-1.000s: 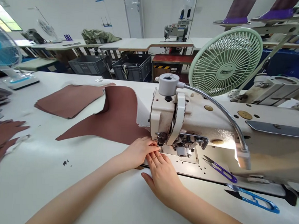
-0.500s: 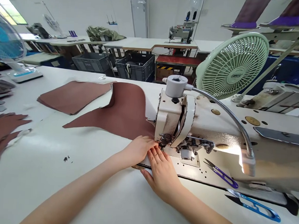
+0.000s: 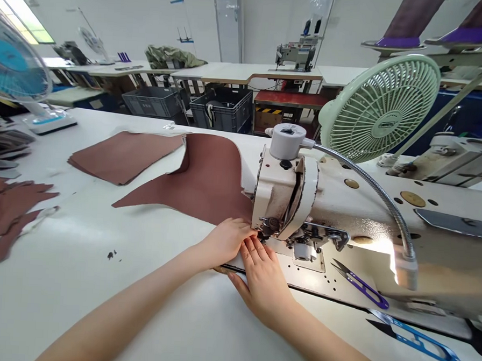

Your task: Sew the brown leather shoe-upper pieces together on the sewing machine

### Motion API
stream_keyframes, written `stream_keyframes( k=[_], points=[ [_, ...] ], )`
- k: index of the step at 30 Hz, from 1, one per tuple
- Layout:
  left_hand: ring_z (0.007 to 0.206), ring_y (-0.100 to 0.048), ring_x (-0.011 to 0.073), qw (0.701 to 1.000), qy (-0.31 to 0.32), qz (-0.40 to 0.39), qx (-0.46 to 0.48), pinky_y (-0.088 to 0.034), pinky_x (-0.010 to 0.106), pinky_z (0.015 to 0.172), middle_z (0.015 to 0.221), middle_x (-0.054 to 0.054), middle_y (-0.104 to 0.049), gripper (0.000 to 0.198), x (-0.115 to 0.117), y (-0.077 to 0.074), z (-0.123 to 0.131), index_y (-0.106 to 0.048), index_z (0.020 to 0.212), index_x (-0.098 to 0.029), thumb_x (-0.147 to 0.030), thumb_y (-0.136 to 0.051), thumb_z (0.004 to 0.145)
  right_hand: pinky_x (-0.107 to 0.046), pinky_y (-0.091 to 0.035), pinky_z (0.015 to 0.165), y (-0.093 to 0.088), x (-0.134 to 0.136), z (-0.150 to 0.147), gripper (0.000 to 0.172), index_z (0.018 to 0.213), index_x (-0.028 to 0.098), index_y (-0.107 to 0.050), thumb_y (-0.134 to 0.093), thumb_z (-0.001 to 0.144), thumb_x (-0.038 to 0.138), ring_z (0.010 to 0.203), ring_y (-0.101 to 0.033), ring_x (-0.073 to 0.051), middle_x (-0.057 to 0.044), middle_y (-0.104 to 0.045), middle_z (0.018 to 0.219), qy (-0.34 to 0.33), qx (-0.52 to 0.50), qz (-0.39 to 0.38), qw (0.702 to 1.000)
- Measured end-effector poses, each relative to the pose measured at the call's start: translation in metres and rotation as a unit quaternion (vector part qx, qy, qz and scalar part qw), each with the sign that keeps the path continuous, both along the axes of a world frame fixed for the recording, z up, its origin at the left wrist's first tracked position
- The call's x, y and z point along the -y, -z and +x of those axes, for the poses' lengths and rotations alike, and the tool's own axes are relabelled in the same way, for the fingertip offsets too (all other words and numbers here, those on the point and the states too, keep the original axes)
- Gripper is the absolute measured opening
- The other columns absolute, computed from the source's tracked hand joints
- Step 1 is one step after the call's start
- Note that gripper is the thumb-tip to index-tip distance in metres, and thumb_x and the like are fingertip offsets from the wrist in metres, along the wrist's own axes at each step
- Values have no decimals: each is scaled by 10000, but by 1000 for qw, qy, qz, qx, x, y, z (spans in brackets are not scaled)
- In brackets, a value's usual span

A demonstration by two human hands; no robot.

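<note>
Blue fan (image 3: 12,66) far left. Brown scraps (image 3: 9,211) on white worktop (image 3: 78,279). Brown fabric piece (image 3: 200,184) runs left and back from needle. Left hand (image 3: 224,241), right hand (image 3: 262,281) side by side, fingers flat, pressing fabric edge at sewing machine (image 3: 288,199) foot, grasping nothing. Purple snips (image 3: 360,284), green fan (image 3: 380,107) right. Workshop room.

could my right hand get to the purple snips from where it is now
Probably yes. The right hand lies flat at the needle, and the purple snips lie in the open on the machine bed to its right, with nothing between them; the lamp head sits farther right.
</note>
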State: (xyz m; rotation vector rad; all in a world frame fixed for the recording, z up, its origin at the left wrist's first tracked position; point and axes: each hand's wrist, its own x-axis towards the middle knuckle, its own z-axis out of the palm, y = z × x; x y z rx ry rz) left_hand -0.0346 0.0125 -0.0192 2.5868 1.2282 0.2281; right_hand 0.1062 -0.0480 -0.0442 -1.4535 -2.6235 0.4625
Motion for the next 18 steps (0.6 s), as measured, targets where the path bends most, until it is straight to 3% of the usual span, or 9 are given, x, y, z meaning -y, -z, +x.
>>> stream_keyframes(
  k=[6, 9, 11, 15, 18],
  points=[
    [899, -590, 159, 999, 3, -26, 28, -432, 281, 816, 941, 6, -672, 283, 2, -8, -3, -606, 952, -187, -22, -423, 812, -492, -323, 1051, 13, 3, -2, 628, 1400, 30, -348, -323, 945, 462, 1361, -275, -317, -166, -306, 1461, -7, -11, 76, 997],
    [1028, -573, 158, 999, 8, -37, 24, -426, 281, 881, 1095, 12, -653, 325, -2, -16, -19, -598, 1084, -218, -72, -410, 862, -483, -365, 1012, 17, 4, 1, 588, 1392, 52, -372, -353, 943, 432, 1350, -303, -309, -166, -319, 1455, -17, -31, 115, 993],
    [1192, -492, 194, 1000, -28, -6, -8, -397, 336, 956, 1264, 32, -577, 342, -8, -18, -36, -562, 1195, -248, -152, -438, 890, -459, -395, 986, 16, 6, 4, 493, 1363, 91, -430, -363, 949, 351, 1321, -362, -280, -139, -387, 1430, -46, -59, 134, 988],
    [1385, -220, 318, 979, -159, 86, -96, -273, 516, 1046, 1481, 100, -327, 505, -20, -2, -73, -413, 1377, -281, -456, -456, 906, -399, -449, 926, 13, 7, 7, 376, 1255, 163, -552, -403, 910, 176, 1209, -492, -223, -87, -544, 1322, -111, -123, 174, 971],
    [1402, -138, 356, 970, -181, 103, -126, -234, 543, 1055, 1518, 101, -235, 594, -32, 13, -87, -314, 1426, -326, -575, -397, 893, -363, -473, 884, 13, 5, 6, 344, 1176, 176, -604, -426, 884, 141, 1160, -529, -215, -78, -591, 1268, -120, -148, 216, 958]
  ],
)
